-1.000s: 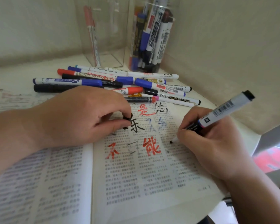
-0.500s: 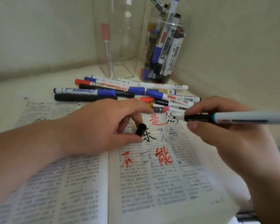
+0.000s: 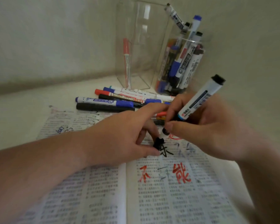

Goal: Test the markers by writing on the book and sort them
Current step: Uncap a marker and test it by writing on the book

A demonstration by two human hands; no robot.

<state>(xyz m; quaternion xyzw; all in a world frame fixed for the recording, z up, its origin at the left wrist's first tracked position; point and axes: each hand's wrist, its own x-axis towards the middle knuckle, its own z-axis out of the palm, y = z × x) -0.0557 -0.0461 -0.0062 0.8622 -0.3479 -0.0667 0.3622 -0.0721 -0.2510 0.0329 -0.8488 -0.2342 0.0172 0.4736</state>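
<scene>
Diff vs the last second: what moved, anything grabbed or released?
The right hand lifted the marker off the book, swung it level, then tilted it tip-down to the black cap pinched by the left hand. The hands came together. Whether the cap is seated is unclear. Nothing was grabbed or let go. Unchanged: the loose markers piled behind the book.

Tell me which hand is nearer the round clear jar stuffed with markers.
Right. The right hand, gripping a marker, is just below the jar in the view; the left hand, pinching the black cap, lies farther down and to the left.
</scene>
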